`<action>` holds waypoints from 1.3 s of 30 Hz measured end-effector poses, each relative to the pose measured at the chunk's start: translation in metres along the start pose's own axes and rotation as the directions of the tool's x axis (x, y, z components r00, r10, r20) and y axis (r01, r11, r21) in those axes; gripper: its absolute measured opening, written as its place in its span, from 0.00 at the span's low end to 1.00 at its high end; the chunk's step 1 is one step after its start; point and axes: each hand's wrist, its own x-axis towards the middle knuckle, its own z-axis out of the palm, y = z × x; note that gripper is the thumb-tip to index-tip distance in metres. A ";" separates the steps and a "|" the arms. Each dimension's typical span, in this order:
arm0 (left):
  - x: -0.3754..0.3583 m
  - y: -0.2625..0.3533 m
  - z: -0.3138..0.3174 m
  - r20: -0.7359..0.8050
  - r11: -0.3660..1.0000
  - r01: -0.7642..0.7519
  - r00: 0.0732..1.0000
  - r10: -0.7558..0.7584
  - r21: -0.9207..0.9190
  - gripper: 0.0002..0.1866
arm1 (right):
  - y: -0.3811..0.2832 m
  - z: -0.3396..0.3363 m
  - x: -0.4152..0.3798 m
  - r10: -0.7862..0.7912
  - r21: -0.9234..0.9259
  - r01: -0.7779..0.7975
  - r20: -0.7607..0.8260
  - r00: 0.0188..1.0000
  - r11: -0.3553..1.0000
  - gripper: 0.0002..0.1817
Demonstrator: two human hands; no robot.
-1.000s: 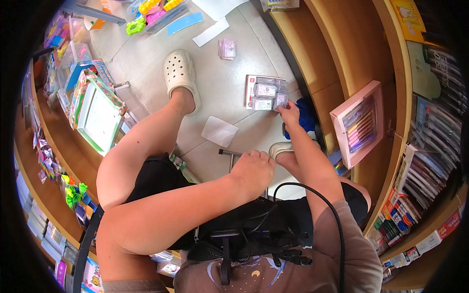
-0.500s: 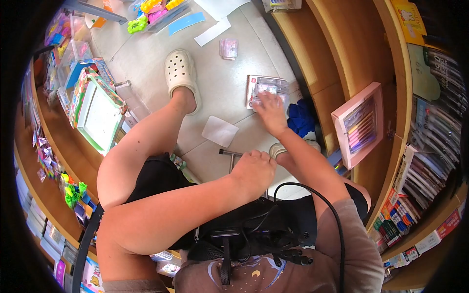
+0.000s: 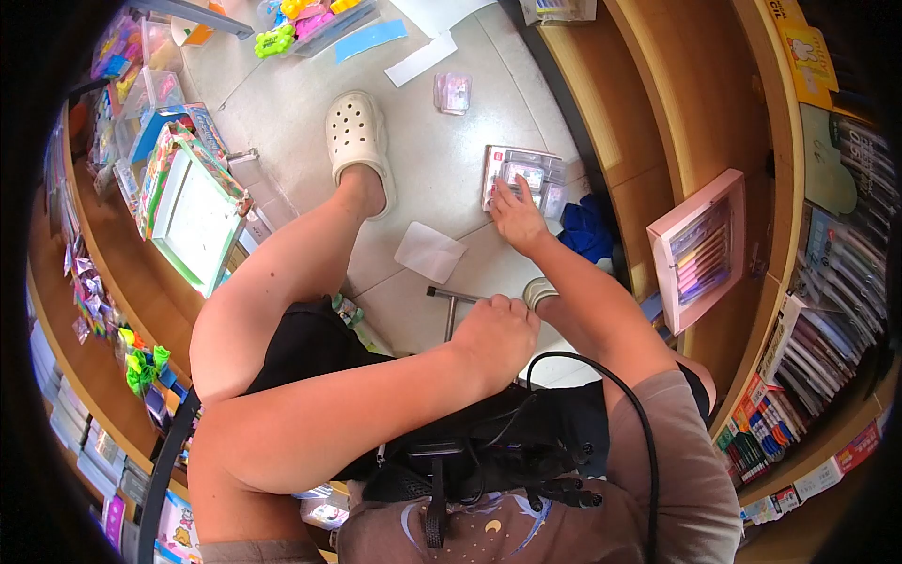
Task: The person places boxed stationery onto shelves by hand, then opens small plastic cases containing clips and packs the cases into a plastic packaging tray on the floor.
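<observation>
My right hand reaches down to a group of small clear plastic cases on the floor. Its fingers are stretched out and somewhat apart, with the tips at the near edge of one case. Under and beside these cases lies a flat pack with a red-and-white edge. Closer to my body, my left hand is curled into a fist above my lap; the inside of the fist is hidden. A metal bar shows just beyond it. Farther out on the tiles sits another small clear case with pinkish contents.
A white paper sheet lies between my feet, near a beige clog. Dark blue cloth is beside the right shelf. A pink-framed box of pens leans on that shelf. At left stands a green-edged box.
My right hand has drawn back slightly toward me, uncovering more of the clear case at its fingertips. My left fist stays in place. The whole view has shifted a little.
</observation>
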 end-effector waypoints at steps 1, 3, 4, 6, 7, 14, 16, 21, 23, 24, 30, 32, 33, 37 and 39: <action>0.000 0.000 0.000 0.001 1.000 -0.001 1.000 0.001 0.002 0.21 | 0.001 0.000 -0.001 -0.010 0.042 0.013 -0.057 0.998 0.999 0.19; 0.000 0.001 0.000 0.002 1.000 -0.001 1.000 0.001 0.006 0.21 | 0.002 -0.001 -0.002 -0.023 0.122 0.044 -0.171 0.985 0.992 0.21; -0.001 0.001 0.001 0.001 1.000 0.001 1.000 -0.001 0.009 0.21 | 0.003 -0.003 -0.002 0.015 0.152 0.015 -0.198 0.980 0.988 0.22; -0.001 0.002 0.001 0.003 1.000 0.000 1.000 -0.001 0.008 0.21 | 0.007 -0.010 -0.003 0.095 0.214 -0.041 -0.246 0.965 0.976 0.25; -0.001 0.002 0.001 0.003 1.000 -0.001 1.000 0.001 0.006 0.20 | 0.011 -0.016 -0.003 0.138 0.272 -0.075 -0.222 0.965 0.959 0.27; -0.002 0.001 -0.001 0.006 1.000 0.003 1.000 -0.003 -0.005 0.20 | 0.029 -0.028 0.007 0.338 0.445 -0.305 0.005 0.941 0.842 0.33; -0.001 0.001 0.000 0.004 1.000 0.004 1.000 -0.004 0.004 0.20 | 0.030 -0.023 0.008 0.333 0.462 -0.310 0.034 0.942 0.831 0.33; 0.000 0.002 -0.003 0.021 1.000 0.003 1.000 -0.003 0.009 0.20 | 0.030 -0.024 0.002 0.325 0.471 -0.247 -0.090 0.941 0.847 0.32; 0.000 0.002 -0.001 0.013 1.000 0.000 1.000 0.000 0.004 0.20 | 0.031 -0.028 -0.005 0.483 0.588 -0.317 -0.147 0.863 0.744 0.32; 0.000 0.003 -0.001 0.012 1.000 -0.004 1.000 0.004 -0.001 0.20 | 0.033 -0.028 -0.010 0.557 0.643 -0.340 -0.165 0.814 0.687 0.32; -0.002 0.003 -0.001 0.010 1.000 -0.013 1.000 0.013 -0.009 0.21 | 0.030 0.071 -0.046 0.949 0.857 -0.516 0.167 0.269 -0.005 0.27; -0.002 0.002 0.002 0.002 1.000 -0.019 1.000 0.019 -0.011 0.21 | 0.028 0.103 -0.049 0.889 0.865 -0.441 0.377 0.260 -0.238 0.25; -0.003 0.001 0.003 -0.002 1.000 -0.020 1.000 0.020 -0.012 0.21 | 0.026 0.103 -0.047 0.889 0.881 -0.423 0.354 0.289 -0.213 0.25; -0.003 0.001 0.003 -0.002 1.000 -0.018 1.000 0.018 -0.004 0.20 | 0.024 0.105 -0.044 0.840 0.895 -0.411 0.353 0.412 -0.175 0.26; -0.002 0.001 0.002 0.001 1.000 -0.015 1.000 0.015 0.001 0.20 | 0.025 0.096 -0.043 0.816 0.870 -0.468 0.381 0.434 -0.157 0.26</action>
